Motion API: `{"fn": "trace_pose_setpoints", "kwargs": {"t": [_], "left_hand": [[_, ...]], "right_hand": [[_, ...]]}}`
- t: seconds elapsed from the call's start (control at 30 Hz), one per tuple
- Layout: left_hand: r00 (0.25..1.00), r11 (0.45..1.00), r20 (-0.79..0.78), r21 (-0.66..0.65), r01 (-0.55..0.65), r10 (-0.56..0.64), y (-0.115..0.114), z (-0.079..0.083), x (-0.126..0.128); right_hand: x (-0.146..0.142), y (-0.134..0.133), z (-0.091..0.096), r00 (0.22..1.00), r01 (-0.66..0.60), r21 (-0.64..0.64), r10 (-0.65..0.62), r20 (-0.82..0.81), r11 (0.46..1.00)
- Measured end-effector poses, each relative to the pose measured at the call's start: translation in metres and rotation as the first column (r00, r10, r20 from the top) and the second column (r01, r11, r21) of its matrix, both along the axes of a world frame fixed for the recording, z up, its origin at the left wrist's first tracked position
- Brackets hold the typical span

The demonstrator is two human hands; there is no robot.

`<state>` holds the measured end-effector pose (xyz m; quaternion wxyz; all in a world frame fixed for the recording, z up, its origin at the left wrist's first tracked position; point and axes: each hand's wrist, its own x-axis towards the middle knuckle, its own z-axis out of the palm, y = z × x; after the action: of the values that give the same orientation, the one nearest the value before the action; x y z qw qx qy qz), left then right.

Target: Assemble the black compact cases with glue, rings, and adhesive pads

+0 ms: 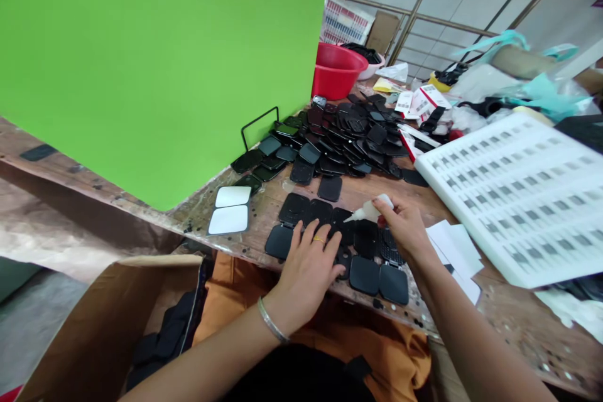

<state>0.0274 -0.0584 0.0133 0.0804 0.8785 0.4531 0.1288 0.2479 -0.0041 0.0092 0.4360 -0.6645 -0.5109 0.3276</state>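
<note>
My right hand point(404, 226) grips a small white squeeze bottle point(378, 206), its thin nozzle tilted down to the left over the black hinged cases. Fingers spread, my left hand point(311, 264) lies flat across the row and covers part of it. The opened black cases point(365, 274) sit side by side along the table's front edge, each with two square halves. To the left rests an opened case with white faces point(229, 218). One loose black square piece point(330, 188) lies just behind the row.
A heap of black square pieces point(348, 132) spreads behind the row. On the right lean a white foam tray point(522, 201) and white sheets point(455, 251). A green panel point(160, 63) stands at the left, a red basin point(336, 72) behind. Below is a cardboard box point(108, 326).
</note>
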Motion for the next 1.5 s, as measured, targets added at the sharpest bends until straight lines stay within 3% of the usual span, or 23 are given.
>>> {"fn": "trace_pose_setpoints", "kwargs": {"t": [0.23,0.6,0.77,0.97,1.2,1.5], "left_hand": [[0.995,0.994,-0.027,0.042,-0.099,0.100,0.005,-0.008,-0.026],[0.994,0.996,-0.048,0.012,-0.094,0.094,0.003,-0.014,-0.028],[0.993,0.995,-0.064,0.015,-0.095,0.095,0.004,-0.011,-0.027],[0.992,0.996,-0.088,0.025,-0.089,0.091,0.007,-0.007,-0.024],[0.992,0.996,-0.094,0.011,-0.087,0.087,0.007,-0.003,-0.023],[0.990,0.994,-0.100,-0.043,-0.101,0.096,0.008,0.002,-0.022]], "right_hand": [[-0.031,0.024,-0.003,0.998,0.041,0.109,-0.035,-0.054,0.993],[-0.047,0.045,-0.014,0.997,-0.003,0.138,-0.008,0.079,0.990],[-0.050,0.045,-0.010,0.988,-0.048,0.149,0.025,0.152,0.988],[-0.047,0.031,0.007,0.908,-0.123,0.136,0.056,0.415,0.983],[-0.063,0.018,0.012,0.919,-0.239,0.065,0.204,0.337,0.969],[-0.084,0.041,0.006,0.895,-0.251,0.167,0.163,0.414,0.953]]}}
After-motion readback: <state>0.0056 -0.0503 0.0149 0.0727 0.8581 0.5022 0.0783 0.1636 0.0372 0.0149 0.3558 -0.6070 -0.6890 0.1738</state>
